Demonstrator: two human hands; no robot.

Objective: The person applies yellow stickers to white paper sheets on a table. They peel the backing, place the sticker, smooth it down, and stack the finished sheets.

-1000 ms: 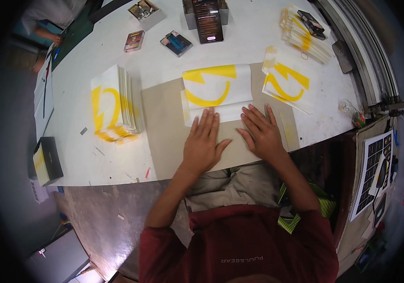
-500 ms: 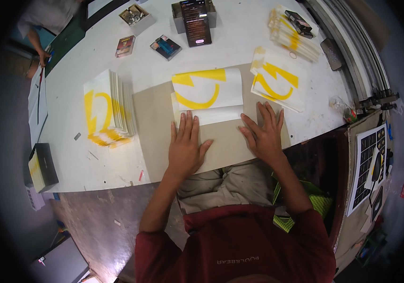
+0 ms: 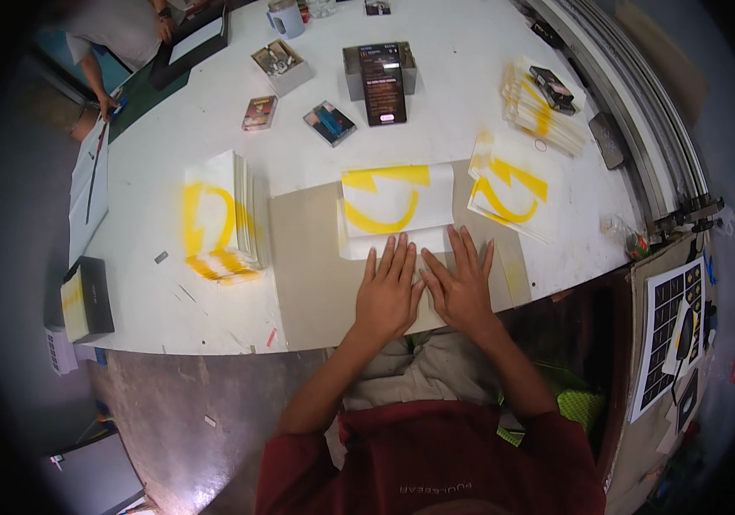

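Note:
A folded white paper piece (image 3: 397,202) with a yellow printed shape lies on a grey-brown cardboard sheet (image 3: 311,275) in front of me. Its plain white lower flap sticks out toward me. My left hand (image 3: 389,296) rests flat, fingers stretched, with its fingertips on that flap. Beside it, my right hand (image 3: 463,292) is also flat with its fingers apart, its fingertips by the flap's right end. The two hands nearly touch at the thumbs. Neither grasps anything.
At left stands a thick stack of yellow-printed papers (image 3: 221,215); at right lie a smaller pile (image 3: 511,189) and another bundle (image 3: 543,112). A phone (image 3: 382,84) leans on a grey box. Small boxes (image 3: 330,123) lie nearby. A metal rail (image 3: 642,112) runs along the right. Another person's hand (image 3: 108,106) shows far left.
My right hand has moved left toward my left hand, and the left has slid right along the paper's lower edge. The whole view has shifted; the paper still lies on the cardboard.

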